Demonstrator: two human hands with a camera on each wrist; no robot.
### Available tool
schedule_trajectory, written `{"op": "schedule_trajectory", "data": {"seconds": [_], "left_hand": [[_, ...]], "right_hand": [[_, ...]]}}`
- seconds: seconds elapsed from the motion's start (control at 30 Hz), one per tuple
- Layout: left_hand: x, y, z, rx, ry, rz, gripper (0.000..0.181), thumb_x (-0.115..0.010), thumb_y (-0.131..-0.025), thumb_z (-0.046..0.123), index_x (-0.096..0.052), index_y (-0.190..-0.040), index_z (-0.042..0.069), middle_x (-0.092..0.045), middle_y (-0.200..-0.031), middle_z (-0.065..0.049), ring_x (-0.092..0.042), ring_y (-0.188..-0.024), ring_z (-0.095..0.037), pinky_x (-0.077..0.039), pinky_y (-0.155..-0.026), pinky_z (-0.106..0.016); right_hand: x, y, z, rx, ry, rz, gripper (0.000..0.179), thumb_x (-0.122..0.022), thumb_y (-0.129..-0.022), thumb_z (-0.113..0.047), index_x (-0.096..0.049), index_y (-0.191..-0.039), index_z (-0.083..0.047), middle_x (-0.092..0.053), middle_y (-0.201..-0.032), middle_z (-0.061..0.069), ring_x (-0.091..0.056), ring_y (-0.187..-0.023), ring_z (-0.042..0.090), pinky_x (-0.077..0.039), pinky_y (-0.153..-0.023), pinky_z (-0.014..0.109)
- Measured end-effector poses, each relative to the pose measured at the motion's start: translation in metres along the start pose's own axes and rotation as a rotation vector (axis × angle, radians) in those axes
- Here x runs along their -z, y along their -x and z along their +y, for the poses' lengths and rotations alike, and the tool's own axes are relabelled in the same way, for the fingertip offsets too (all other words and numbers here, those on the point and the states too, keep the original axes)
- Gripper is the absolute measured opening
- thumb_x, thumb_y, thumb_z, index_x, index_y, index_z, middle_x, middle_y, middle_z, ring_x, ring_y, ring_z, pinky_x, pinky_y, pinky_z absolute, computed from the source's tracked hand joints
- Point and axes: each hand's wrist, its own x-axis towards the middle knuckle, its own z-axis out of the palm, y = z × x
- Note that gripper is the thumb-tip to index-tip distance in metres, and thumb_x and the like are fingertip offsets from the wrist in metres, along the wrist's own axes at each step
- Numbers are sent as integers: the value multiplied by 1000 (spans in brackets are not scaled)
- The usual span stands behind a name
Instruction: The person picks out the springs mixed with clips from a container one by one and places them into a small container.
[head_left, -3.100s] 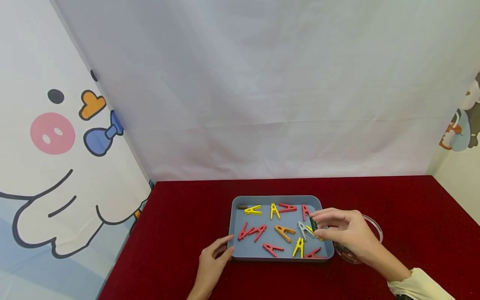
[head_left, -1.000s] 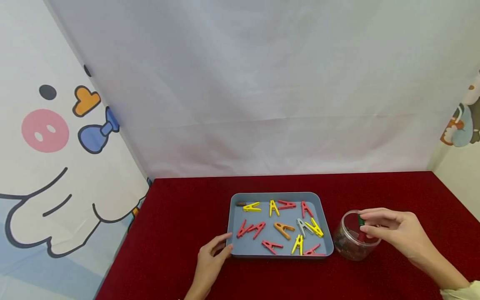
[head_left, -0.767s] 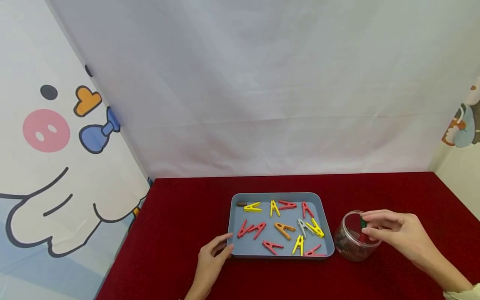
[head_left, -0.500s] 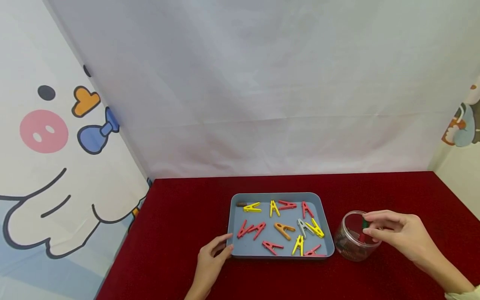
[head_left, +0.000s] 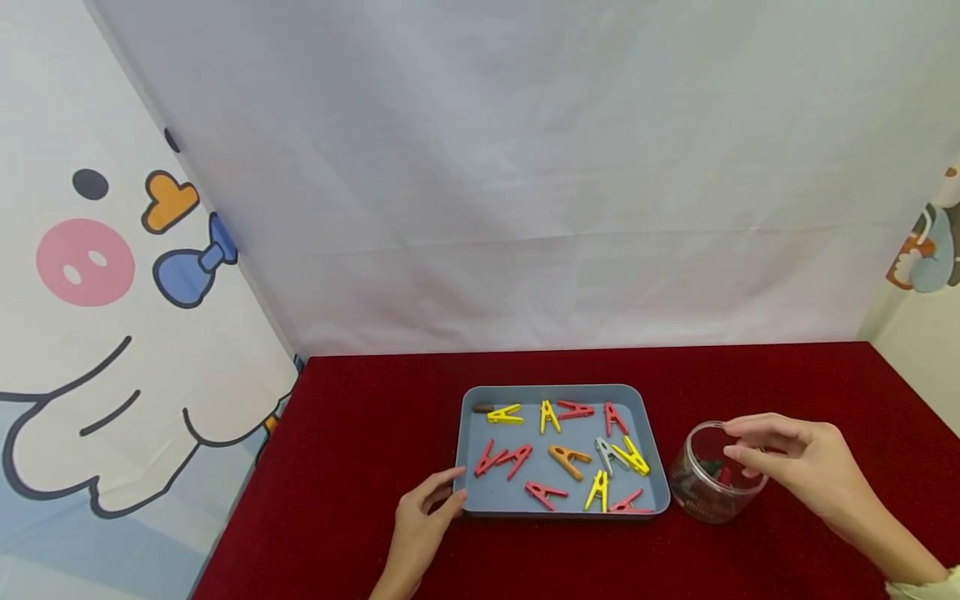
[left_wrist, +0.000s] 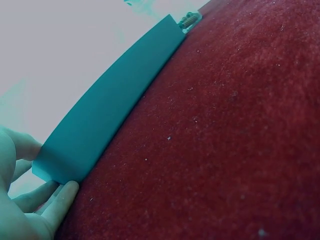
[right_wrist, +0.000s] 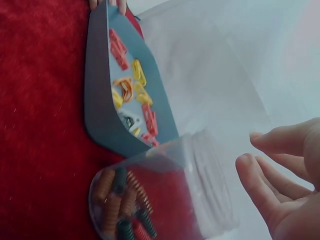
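My right hand (head_left: 798, 462) is above the mouth of a clear plastic jar (head_left: 693, 496); thumb and fingertips are apart, with nothing between them. Inside the jar, the right wrist view shows several coil springs, among them copper-brown springs (right_wrist: 111, 212), a dark green spring (right_wrist: 120, 180) and a red spring (right_wrist: 141, 229). My left hand (head_left: 422, 521) holds the near-left corner of a blue-grey tray (head_left: 555, 505), fingers and thumb at its wall (left_wrist: 105, 105). In the tray lie red, yellow, orange and grey spring clamps, such as the orange clamp (head_left: 567, 458).
A brown spring (head_left: 483, 408) lies in the tray's far-left corner. The jar stands close to the tray's right side on a dark red cloth (head_left: 375, 433). A white curtain (head_left: 555, 208) rises behind, and a cartoon-printed panel (head_left: 97, 375) stands at left.
My right hand carried a green spring from over the tray to the jar and let it go; the spring now lies inside. The left hand has stayed at the tray.
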Motion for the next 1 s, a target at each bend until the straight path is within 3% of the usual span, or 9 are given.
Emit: {"op": "schedule_trajectory", "data": {"seconds": [0.43, 0.57, 0.73, 1.0], "left_hand": [[1, 0, -1, -16, 4, -13, 34, -67, -89, 19, -65, -122, 12, -56, -129, -9, -57, -109, -23, -52, -78, -27], [2, 0, -1, -17, -1, -12, 34, -67, -89, 19, -65, -122, 12, -56, -129, -9, -57, -109, -23, -52, -77, -26], [2, -1, -2, -19, -2, -10, 33, -68, -89, 18, -65, -122, 12, -57, -127, -10, -58, -108, -23, -52, -77, -26], [1, -1, -3, -28, 12, -7, 32, -68, -88, 15, -66, -120, 10, -58, -125, -11, -59, -106, -24, -53, -76, -27]], "right_hand": [[-20, -14, -22, 79, -79, -46, 25, -69, -86, -7, -66, -110, 1, -70, -97, 0, -67, -74, 23, -55, -61, 33], [-26, -17, -24, 71, -81, -54, 25, -69, -87, -8, -66, -110, 0, -71, -89, 7, -66, -72, 24, -54, -59, 31], [-35, -22, -27, 60, -81, -55, 26, -71, -86, -12, -67, -109, 0, -70, -90, 9, -68, -76, 21, -56, -65, 32], [-55, -29, -35, 69, -81, -67, 27, -73, -84, -14, -67, -106, 0, -70, -89, 12, -67, -72, 22, -55, -64, 33]]}}
